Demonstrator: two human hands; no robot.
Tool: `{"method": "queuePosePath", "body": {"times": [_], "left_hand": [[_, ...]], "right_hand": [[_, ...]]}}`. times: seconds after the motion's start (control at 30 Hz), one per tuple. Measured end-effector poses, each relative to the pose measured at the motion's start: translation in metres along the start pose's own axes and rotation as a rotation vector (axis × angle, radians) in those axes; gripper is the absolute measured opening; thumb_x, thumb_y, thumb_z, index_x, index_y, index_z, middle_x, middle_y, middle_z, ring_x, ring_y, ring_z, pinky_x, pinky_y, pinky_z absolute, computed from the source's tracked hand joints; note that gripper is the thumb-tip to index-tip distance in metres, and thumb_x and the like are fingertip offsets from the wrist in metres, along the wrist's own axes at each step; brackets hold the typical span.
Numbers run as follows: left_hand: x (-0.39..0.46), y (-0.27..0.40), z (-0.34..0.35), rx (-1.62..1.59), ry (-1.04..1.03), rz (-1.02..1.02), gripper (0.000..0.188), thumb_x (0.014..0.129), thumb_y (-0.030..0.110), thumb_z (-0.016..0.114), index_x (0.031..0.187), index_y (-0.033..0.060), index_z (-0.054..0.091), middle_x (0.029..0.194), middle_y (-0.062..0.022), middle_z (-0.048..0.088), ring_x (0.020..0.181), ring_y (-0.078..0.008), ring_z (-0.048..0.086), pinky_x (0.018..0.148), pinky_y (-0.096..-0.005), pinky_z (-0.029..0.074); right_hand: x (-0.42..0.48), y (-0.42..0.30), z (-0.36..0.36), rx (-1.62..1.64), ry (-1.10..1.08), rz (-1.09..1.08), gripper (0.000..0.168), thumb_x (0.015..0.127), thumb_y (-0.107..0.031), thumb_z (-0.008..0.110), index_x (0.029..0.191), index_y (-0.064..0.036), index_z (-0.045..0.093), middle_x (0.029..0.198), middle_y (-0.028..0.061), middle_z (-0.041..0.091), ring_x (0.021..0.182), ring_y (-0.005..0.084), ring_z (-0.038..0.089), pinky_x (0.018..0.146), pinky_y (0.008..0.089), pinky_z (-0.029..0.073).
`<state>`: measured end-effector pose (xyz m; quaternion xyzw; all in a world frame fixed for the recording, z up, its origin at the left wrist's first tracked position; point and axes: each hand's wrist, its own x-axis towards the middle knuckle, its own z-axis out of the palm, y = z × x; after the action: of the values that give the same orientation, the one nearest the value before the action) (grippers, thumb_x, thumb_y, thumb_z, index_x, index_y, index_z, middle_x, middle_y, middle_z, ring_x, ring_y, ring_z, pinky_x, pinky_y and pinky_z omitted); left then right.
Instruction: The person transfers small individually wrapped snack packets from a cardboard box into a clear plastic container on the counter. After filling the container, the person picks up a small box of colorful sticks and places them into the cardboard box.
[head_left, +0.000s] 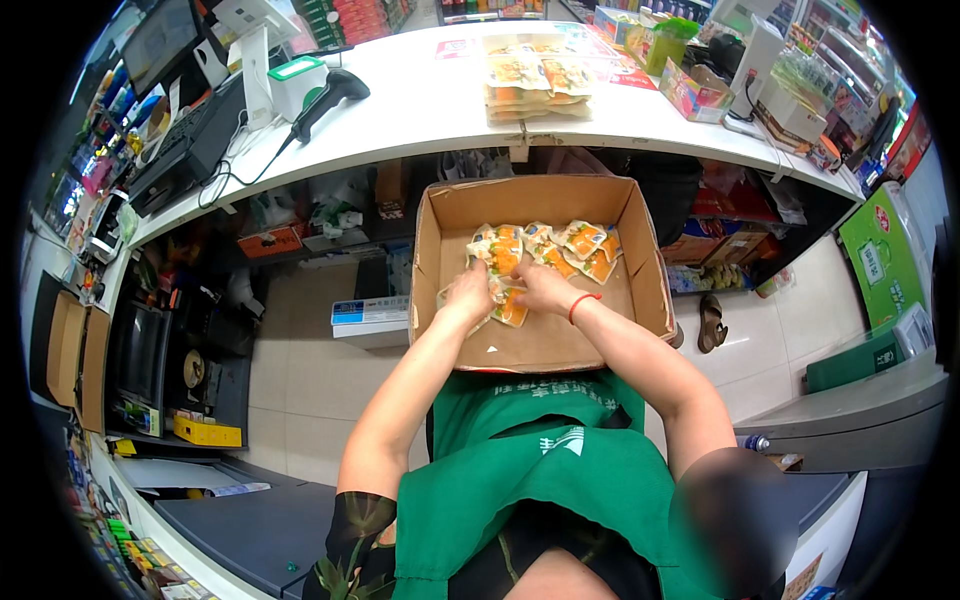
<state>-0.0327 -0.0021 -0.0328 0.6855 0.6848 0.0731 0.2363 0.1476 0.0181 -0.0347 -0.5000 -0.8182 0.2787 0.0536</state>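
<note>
An open cardboard box (525, 196) rests before me at lap height, with several flat plastic food packets, printed orange and green, on its floor. My left hand (471, 291) is at the left edge of one food packet (496, 250), its thumb against it. From the other side, my right hand (546, 287), with a red cord at the wrist, has its fingers on the same packet's lower right edge. Another packet (510, 304) lies below, between both hands. More packets (589, 247) overlap in the box's right half. My palms hide some of the packets.
On the white counter (420, 90) ahead, a clear plastic container (536, 82) holds stacked similar packets. A barcode scanner (330, 101) lies left of it, near a keyboard (180, 131). Shelves under the counter hold bags and boxes. A sandal (711, 324) is on the tiled floor.
</note>
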Motion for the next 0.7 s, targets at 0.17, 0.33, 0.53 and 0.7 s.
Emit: {"method": "queuePosePath", "body": {"times": [0.17,0.33,0.53,0.7], "left_hand": [[0.0,-0.004,0.009,-0.042,-0.024,0.1,0.058,0.064,0.013,0.084,0.115,0.004,0.058,0.105,-0.0159,0.069,0.1,-0.0318,0.066,0.086,-0.0411,0.052],[-0.004,0.002,-0.001,-0.259,-0.195,0.196,0.036,0.067,0.007,0.079,0.1,0.0017,0.065,0.093,-0.0101,0.071,0.087,-0.0214,0.068,0.077,-0.0339,0.054],[0.002,-0.001,0.006,-0.359,-0.251,0.236,0.031,0.074,0.004,0.073,0.104,0.0022,0.065,0.094,-0.0067,0.07,0.088,-0.0162,0.067,0.078,-0.0314,0.054],[0.005,0.002,0.01,-0.538,-0.234,0.099,0.043,0.085,0.014,0.072,0.12,-0.0021,0.055,0.1,-0.0094,0.069,0.083,-0.0163,0.068,0.074,-0.0296,0.055]], "right_hand": [[-0.003,-0.001,0.003,0.068,-0.015,0.083,0.055,0.07,-0.039,0.08,0.109,-0.002,0.066,0.099,0.0183,0.07,0.097,0.0311,0.067,0.087,0.0392,0.053],[-0.006,-0.011,-0.019,0.281,-0.101,0.187,0.041,0.071,-0.037,0.08,0.083,0.0,0.068,0.073,0.0132,0.07,0.07,0.0246,0.07,0.067,0.0352,0.057],[-0.011,-0.015,-0.028,0.476,-0.125,0.227,0.023,0.078,-0.02,0.074,0.076,-0.002,0.059,0.068,0.0091,0.065,0.059,0.014,0.065,0.049,0.0294,0.054],[-0.012,-0.01,-0.038,0.664,-0.042,0.272,0.02,0.082,-0.017,0.067,0.084,0.0,0.058,0.069,0.0092,0.064,0.054,0.0165,0.064,0.048,0.0299,0.055]]}}
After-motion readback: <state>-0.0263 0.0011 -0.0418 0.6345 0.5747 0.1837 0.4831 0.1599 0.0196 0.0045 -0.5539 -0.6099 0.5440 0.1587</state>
